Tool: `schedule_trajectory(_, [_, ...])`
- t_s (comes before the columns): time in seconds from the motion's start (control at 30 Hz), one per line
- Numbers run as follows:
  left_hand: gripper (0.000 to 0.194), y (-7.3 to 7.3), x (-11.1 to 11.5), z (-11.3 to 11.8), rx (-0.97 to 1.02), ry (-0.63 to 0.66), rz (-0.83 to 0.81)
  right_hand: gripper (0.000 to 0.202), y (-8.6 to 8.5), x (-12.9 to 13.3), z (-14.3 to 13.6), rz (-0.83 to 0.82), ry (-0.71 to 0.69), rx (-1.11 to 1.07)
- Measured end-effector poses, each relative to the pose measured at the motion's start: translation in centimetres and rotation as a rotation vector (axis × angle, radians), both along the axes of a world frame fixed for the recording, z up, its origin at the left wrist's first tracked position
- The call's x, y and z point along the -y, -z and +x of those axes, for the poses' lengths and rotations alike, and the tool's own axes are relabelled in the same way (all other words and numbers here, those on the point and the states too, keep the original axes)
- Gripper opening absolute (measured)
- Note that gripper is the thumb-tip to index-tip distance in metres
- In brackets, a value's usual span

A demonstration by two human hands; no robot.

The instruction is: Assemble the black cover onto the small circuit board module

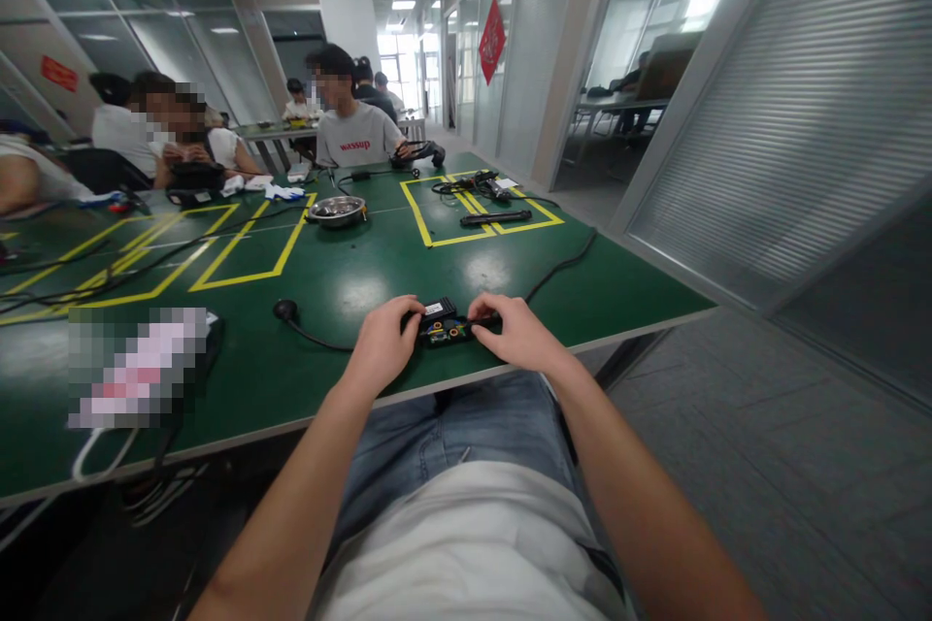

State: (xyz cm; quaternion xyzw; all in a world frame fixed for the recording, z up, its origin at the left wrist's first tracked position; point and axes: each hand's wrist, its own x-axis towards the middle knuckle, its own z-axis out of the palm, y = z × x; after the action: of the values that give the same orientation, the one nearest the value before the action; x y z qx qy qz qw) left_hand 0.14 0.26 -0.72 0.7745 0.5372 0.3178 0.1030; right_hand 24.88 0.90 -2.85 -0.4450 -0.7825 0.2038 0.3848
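An opened black power adapter [447, 332] lies near the table's front edge, its circuit board and coloured parts showing. Behind the board, the casing cover [439, 308] bears a white label. My left hand [385, 335] is closed, thumb and forefinger at the adapter's left side. At its right end, my right hand [514, 328] pinches the black cord [560, 267], which trails away to the right. Another length of cord runs from under my left hand to a black plug [286, 310]. My palms hide part of the adapter's ends.
A metal bowl [337, 211] stands further back on the green table [364, 272]. Yellow tape boxes hold a black bar [495, 218] and tangled cables [466, 184]. To the left lies a blurred pinkish phone-like item [142, 369]. A person in grey [356, 134] sits across the table.
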Motion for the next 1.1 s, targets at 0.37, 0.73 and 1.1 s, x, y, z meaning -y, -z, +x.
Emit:
schedule_trajectory(0.37, [0.010,-1.0,1.8,0.0,-0.203,0.011,-0.006,0.007,-0.2,0.0,-0.2,-0.008,0.019,0.023])
schedule_trajectory(0.73, [0.017,-0.7,1.3,-0.3,-0.160,-0.027,-0.041,0.012,0.1,-0.2,-0.3,0.003,0.011,-0.086])
schedule_trajectory(1.1, [0.035,0.4,-0.3,-0.2,-0.126,-0.041,-0.021,0.010,-0.1,-0.4,0.0,0.033,0.081,0.044])
